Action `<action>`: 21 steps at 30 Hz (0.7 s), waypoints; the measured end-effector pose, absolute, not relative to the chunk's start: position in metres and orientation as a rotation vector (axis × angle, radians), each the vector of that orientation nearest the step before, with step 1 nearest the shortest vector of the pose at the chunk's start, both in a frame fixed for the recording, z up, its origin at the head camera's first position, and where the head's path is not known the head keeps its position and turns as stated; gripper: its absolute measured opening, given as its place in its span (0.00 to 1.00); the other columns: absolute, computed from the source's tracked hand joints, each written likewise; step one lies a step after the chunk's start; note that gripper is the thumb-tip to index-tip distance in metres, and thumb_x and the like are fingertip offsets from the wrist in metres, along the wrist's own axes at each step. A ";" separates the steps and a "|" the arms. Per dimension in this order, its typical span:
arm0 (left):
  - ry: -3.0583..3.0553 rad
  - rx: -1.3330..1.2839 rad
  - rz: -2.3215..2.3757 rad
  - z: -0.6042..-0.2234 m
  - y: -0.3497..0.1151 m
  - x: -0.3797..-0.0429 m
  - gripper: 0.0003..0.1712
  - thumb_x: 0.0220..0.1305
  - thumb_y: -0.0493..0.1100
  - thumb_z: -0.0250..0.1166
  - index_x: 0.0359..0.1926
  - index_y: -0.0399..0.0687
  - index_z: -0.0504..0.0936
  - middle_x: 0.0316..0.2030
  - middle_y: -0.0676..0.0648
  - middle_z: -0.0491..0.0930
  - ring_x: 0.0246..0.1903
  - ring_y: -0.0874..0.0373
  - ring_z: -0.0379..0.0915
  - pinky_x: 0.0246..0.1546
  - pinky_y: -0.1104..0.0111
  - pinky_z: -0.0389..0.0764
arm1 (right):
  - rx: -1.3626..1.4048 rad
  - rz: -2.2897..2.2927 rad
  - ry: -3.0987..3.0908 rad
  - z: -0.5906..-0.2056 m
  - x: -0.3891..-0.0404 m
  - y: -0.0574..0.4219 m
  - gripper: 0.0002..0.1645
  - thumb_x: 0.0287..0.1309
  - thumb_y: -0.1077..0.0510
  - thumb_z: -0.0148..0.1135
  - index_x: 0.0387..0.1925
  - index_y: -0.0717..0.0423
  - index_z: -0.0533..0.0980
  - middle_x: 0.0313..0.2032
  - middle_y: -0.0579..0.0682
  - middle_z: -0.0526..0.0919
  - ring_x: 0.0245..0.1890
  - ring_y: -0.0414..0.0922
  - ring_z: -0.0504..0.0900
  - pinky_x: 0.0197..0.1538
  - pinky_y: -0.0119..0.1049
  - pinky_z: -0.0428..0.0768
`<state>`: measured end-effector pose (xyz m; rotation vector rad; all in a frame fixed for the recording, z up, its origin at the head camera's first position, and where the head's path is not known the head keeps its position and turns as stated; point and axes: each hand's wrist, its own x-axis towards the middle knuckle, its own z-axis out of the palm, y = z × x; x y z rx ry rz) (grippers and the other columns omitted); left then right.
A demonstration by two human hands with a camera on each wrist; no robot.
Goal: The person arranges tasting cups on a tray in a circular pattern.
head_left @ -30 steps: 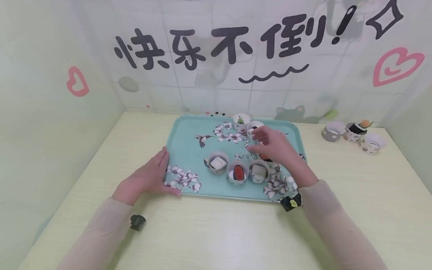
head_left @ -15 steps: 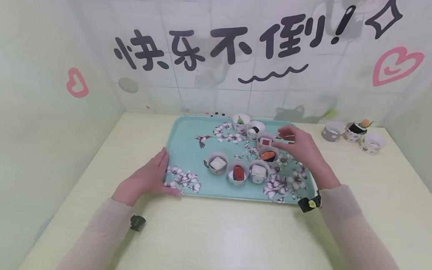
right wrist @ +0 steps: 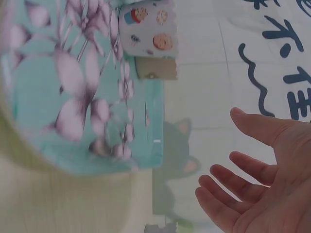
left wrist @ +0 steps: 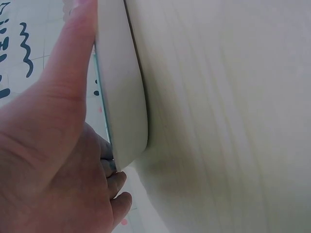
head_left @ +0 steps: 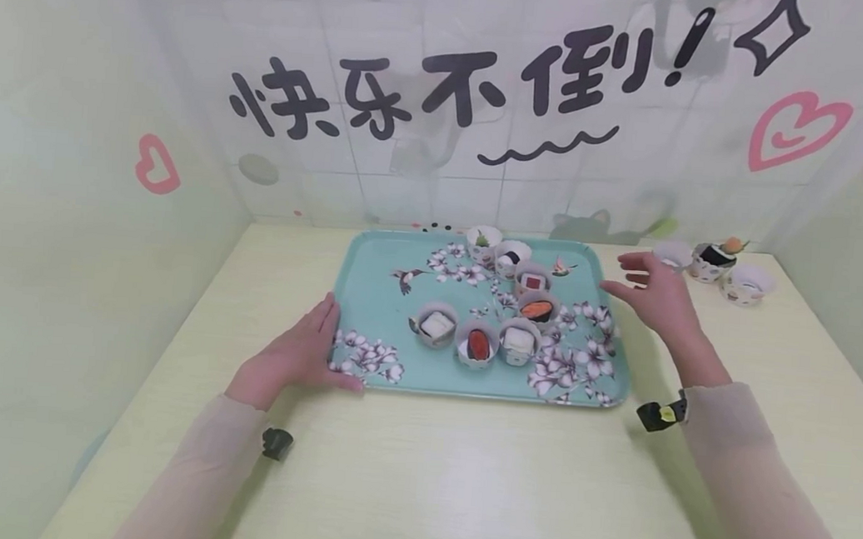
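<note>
My left hand (head_left: 294,350) rests at the near-left corner of a light-blue flowered tray (head_left: 374,278). Its fingers lie straight along the left side, and the thumb (left wrist: 73,53) runs along the front edge. My right hand (head_left: 658,295) is raised over the table just right of the tray, fingers spread and holding nothing. It is nearest a paper cup (head_left: 671,254), which it partly hides. On the tray, several paper cups hold toy sushi, among them a red-topped piece (head_left: 478,345), an orange-topped piece (head_left: 536,311) and a white piece (head_left: 437,327).
At the back right, a cup with a black-and-white sushi piece (head_left: 716,256) and another paper cup (head_left: 747,285) stand near the wall. A white printed sheet (head_left: 441,136) covers the back wall. The pale table (head_left: 447,479) extends in front of the tray.
The right hand has moved rightward from above the cups on the tray to beyond its right edge, uncovering those cups. The left hand and tray have stayed put.
</note>
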<state>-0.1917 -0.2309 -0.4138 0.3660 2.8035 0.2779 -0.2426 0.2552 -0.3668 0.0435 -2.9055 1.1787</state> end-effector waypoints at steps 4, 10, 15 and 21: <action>2.798 0.365 0.268 -0.412 -0.230 -0.192 0.84 0.40 0.77 0.72 0.77 0.28 0.37 0.78 0.30 0.31 0.78 0.34 0.33 0.77 0.45 0.52 | -0.027 1.182 -2.857 -0.369 -0.241 0.269 0.42 0.66 0.44 0.62 0.70 0.66 0.62 0.67 0.70 0.68 0.68 0.68 0.68 0.66 0.62 0.72; 2.798 0.367 0.273 -0.412 -0.231 -0.192 0.84 0.40 0.77 0.73 0.77 0.28 0.37 0.78 0.30 0.32 0.78 0.34 0.34 0.77 0.45 0.52 | -0.177 1.206 -2.772 -0.375 -0.239 0.292 0.45 0.66 0.42 0.61 0.72 0.66 0.58 0.70 0.69 0.64 0.68 0.68 0.67 0.65 0.63 0.72; 2.797 0.362 0.284 -0.411 -0.231 -0.191 0.85 0.39 0.78 0.72 0.76 0.27 0.37 0.78 0.30 0.32 0.78 0.33 0.34 0.76 0.44 0.52 | -0.306 1.177 -2.686 -0.379 -0.240 0.312 0.44 0.66 0.43 0.60 0.72 0.65 0.59 0.71 0.68 0.64 0.68 0.67 0.68 0.62 0.57 0.75; 2.800 0.359 0.288 -0.411 -0.231 -0.191 0.85 0.39 0.78 0.72 0.76 0.27 0.37 0.78 0.30 0.33 0.78 0.33 0.35 0.76 0.44 0.53 | -0.510 1.197 -2.594 -0.384 -0.245 0.339 0.48 0.64 0.42 0.61 0.75 0.63 0.55 0.74 0.64 0.60 0.71 0.63 0.62 0.68 0.54 0.69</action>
